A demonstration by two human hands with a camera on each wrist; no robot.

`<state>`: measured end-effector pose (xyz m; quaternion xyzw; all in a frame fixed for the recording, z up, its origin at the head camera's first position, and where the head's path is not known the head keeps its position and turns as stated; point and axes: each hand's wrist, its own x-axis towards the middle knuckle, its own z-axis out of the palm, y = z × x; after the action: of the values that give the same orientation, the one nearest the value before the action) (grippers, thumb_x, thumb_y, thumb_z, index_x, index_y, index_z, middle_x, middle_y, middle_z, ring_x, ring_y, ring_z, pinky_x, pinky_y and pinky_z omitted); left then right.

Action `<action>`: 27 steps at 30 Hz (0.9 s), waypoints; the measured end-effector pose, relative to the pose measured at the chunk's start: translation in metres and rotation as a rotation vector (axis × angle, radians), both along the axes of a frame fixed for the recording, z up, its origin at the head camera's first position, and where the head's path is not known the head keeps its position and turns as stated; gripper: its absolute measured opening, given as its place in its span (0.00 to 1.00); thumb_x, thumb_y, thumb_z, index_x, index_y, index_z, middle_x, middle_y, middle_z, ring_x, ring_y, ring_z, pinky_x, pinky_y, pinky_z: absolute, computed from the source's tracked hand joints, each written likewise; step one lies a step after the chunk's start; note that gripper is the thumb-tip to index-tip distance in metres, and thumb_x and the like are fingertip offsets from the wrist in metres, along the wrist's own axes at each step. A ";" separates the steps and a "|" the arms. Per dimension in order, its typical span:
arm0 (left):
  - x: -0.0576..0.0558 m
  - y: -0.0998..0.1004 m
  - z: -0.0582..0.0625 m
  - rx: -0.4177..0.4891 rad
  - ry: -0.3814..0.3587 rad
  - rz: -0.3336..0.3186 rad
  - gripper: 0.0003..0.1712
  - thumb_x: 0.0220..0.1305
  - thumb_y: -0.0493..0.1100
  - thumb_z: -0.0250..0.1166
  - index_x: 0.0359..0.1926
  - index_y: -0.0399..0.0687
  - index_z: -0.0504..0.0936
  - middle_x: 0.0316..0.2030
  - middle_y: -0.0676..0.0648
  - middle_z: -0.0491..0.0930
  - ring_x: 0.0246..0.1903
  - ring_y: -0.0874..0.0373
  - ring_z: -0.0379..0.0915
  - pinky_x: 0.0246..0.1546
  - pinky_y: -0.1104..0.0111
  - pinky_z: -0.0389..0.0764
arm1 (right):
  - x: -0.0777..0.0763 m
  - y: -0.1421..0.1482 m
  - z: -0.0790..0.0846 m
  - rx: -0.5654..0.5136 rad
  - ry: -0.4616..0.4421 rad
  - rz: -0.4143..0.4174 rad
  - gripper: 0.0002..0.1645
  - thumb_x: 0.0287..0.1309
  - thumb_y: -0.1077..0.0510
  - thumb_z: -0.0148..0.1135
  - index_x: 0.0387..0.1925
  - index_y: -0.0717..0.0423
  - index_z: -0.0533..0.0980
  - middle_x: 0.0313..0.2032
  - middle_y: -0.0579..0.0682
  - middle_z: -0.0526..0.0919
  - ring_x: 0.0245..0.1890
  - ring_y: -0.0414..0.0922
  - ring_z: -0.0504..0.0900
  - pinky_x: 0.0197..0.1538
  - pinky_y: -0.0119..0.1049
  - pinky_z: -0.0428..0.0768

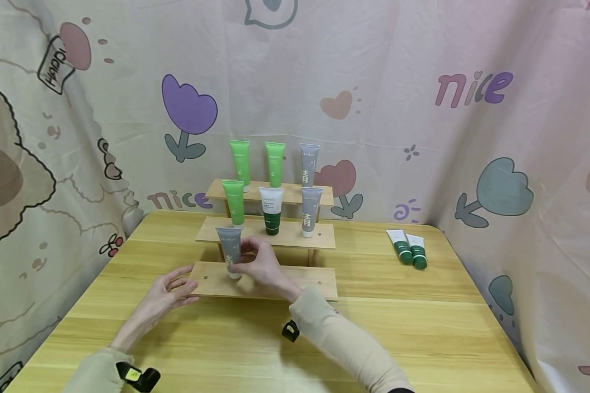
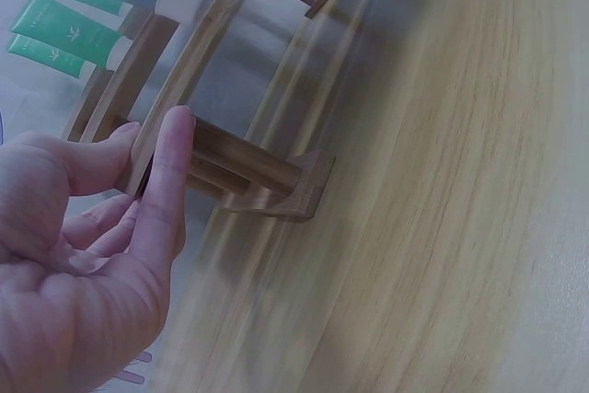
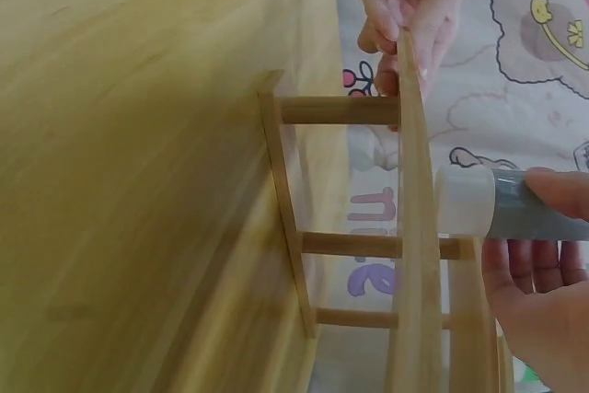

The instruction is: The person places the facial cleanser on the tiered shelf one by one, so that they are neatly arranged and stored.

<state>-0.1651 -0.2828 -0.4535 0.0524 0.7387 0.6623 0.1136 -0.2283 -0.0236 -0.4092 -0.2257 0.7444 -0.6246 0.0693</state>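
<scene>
A three-tier wooden display rack (image 1: 295, 279) stands on the table. At the left end of its lowest shelf, my left hand (image 1: 163, 296) pinches the board between thumb and fingers, as the left wrist view also shows. My right hand (image 1: 265, 266) holds a grey-blue squeeze tube (image 1: 229, 244), cap down, over the left part of that shelf. In the right wrist view the tube's white cap (image 3: 466, 202) is at the board's surface; whether it bears its weight there I cannot tell.
On the middle shelf are a green tube (image 1: 234, 203), a white-and-green tube (image 1: 272, 210) and a grey-blue tube (image 1: 310, 212). Two green tubes (image 1: 275, 164) and a grey-blue one (image 1: 308, 164) stand on top. Two white-and-green tubes (image 1: 417, 251) lie at the table's right. Printed cloth (image 1: 373, 54) hangs behind.
</scene>
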 end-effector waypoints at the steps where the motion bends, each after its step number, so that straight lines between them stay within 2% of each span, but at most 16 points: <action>1: 0.000 0.000 0.000 -0.003 0.003 0.000 0.43 0.76 0.38 0.56 0.77 0.26 0.41 0.47 0.50 0.76 0.42 0.65 0.82 0.52 0.67 0.90 | 0.000 -0.001 0.000 -0.002 -0.001 0.000 0.29 0.48 0.73 0.74 0.54 0.65 0.77 0.52 0.61 0.82 0.48 0.43 0.81 0.60 0.35 0.86; 7: 0.000 0.000 -0.001 -0.005 0.008 0.003 0.43 0.75 0.38 0.57 0.77 0.27 0.42 0.47 0.49 0.76 0.42 0.65 0.82 0.52 0.66 0.90 | 0.001 -0.003 -0.003 -0.002 -0.001 -0.001 0.28 0.48 0.73 0.74 0.53 0.66 0.77 0.51 0.62 0.83 0.46 0.42 0.81 0.58 0.33 0.87; 19: 0.000 0.001 0.000 -0.003 0.001 0.011 0.42 0.76 0.38 0.57 0.77 0.26 0.42 0.47 0.51 0.77 0.42 0.64 0.82 0.52 0.65 0.90 | 0.003 -0.005 -0.005 -0.006 0.005 0.010 0.28 0.48 0.74 0.73 0.53 0.68 0.76 0.51 0.64 0.82 0.50 0.55 0.83 0.61 0.50 0.86; 27: 0.001 0.001 0.001 -0.010 0.002 0.010 0.42 0.76 0.38 0.57 0.77 0.26 0.42 0.47 0.51 0.78 0.42 0.64 0.82 0.52 0.65 0.90 | 0.002 -0.007 -0.007 0.003 0.001 0.002 0.28 0.48 0.74 0.73 0.53 0.67 0.75 0.52 0.63 0.82 0.51 0.53 0.83 0.62 0.48 0.86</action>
<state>-0.1643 -0.2817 -0.4523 0.0488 0.7422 0.6592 0.1100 -0.2263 -0.0308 -0.4166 -0.2266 0.7453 -0.6231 0.0698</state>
